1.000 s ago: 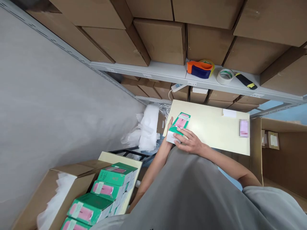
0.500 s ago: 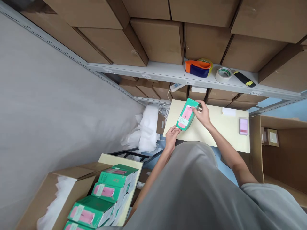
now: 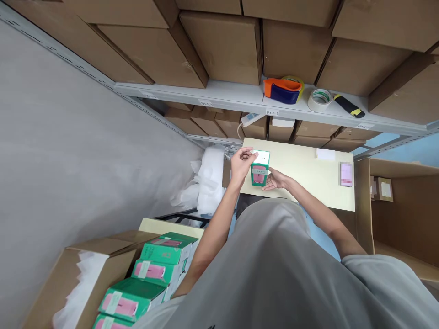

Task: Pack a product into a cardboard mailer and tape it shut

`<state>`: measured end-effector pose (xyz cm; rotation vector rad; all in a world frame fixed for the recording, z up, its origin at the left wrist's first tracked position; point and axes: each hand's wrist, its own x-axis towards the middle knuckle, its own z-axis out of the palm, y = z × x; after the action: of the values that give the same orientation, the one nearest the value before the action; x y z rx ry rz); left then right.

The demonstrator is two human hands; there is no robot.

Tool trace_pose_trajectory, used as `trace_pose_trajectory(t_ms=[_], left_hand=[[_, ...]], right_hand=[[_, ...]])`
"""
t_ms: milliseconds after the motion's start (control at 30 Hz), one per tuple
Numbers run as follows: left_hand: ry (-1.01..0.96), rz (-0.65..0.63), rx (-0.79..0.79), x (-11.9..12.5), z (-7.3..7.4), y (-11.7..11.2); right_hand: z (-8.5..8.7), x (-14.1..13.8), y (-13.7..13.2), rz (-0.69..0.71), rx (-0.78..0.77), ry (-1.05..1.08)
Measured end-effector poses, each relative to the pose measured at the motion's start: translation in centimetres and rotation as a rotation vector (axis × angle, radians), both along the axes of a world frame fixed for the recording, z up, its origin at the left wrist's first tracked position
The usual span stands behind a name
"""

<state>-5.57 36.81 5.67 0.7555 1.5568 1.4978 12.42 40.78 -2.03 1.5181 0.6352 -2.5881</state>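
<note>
One green box [image 3: 259, 170] is held on end between the hands, its long axis running away from the person, white end cap far and pink-printed face toward the camera. The left hand [image 3: 241, 162] pinches its far left corner and the right hand [image 3: 276, 181] grips its near right side with curled fingers. Four stacked boxes [image 3: 156, 269] sit well behind the left elbow. The yellow table [image 3: 305, 183] lies bare right of the right hand up to one white slip [image 3: 325, 154], and its left edge runs just under the left hand.

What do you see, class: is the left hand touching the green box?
Touching. The head view shows the left hand gripping the green box at its white top end.
</note>
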Motion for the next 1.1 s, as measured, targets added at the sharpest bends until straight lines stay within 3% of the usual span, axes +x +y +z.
trace_pose_trajectory(t_ms=[133, 233, 300, 467, 600, 767, 933, 1100], left_hand=[[-0.100, -0.030, -0.062, 0.2, -1.6, -0.2], [-0.155, -0.053, -0.074, 0.9, -2.1, -1.7], [-0.193, -0.059, -0.093, 1.5, -2.2, -3.1], [-0.347, -0.050, -0.118, 2.6, -2.4, -6.6], [-0.673, -0.075, -0.200, 2.8, -2.2, -7.8], [-0.886, -0.166, -0.280, 3.0, -1.8, -8.1], [-0.713, -0.169, -0.208, 2.7, -2.1, -8.1], [-0.206, 0.016, -0.114, 2.6, -1.6, -7.1]], right_hand=[[-0.8, 0.4, -1.6, -0.065, -0.098, -0.018], [-0.8, 1.0, -1.4, -0.183, -0.051, -0.023], [-0.5, 1.4, -0.6, -0.293, 0.087, -0.031], [1.6, 2.6, 2.6, -0.496, 0.604, -0.012], [4.0, 2.8, 4.2, -0.488, 0.928, 0.034], [5.2, 2.1, 4.5, -0.439, 1.070, 0.138], [4.7, 2.4, 4.8, -0.366, 1.091, 0.142], [4.4, 2.0, 4.6, -0.364, 1.150, 0.088]])
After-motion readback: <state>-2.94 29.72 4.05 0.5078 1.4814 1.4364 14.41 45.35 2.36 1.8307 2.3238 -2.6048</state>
